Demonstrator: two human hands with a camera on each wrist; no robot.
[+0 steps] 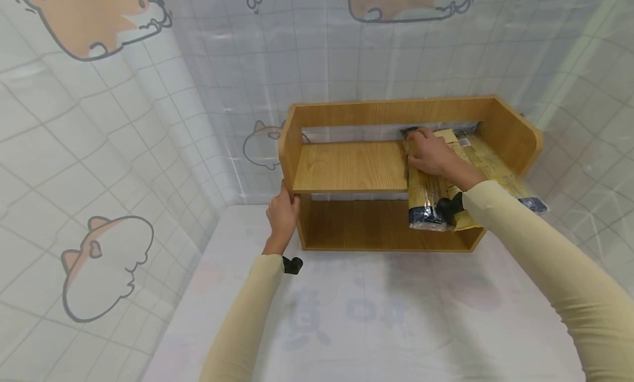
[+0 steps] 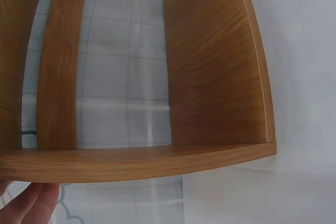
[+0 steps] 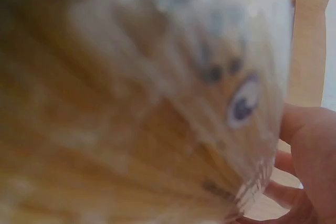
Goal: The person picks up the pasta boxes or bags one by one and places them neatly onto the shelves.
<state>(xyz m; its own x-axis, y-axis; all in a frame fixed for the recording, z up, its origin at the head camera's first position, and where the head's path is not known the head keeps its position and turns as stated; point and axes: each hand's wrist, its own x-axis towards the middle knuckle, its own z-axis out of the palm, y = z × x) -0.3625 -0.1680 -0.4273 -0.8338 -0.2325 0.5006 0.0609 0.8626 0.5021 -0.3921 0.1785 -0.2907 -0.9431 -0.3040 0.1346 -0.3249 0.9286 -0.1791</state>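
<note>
A two-tier wooden shelf [image 1: 354, 167] stands on the white-covered surface. Low on its left side panel [image 1: 290, 151], my left hand [image 1: 283, 214] grips the board. In the left wrist view, fingers [image 2: 34, 203] show beyond the panel's edge. Over the right half of the upper tier, my right hand [image 1: 433, 153] holds a clear plastic pack [image 1: 423, 192] of yellow strands like dried noodles, dark blue at its ends. The right wrist view shows the fingers curled at the edge of the blurred pack [image 3: 157, 129].
Beside the held pack lie a yellow packet [image 1: 448, 135] and another clear pack [image 1: 490, 162], whose end juts past the shelf's front. The lower tier [image 1: 366, 222] sits underneath. A tiled-pattern curtain with cartoon animals [image 1: 106, 261] surrounds the table [image 1: 346, 316].
</note>
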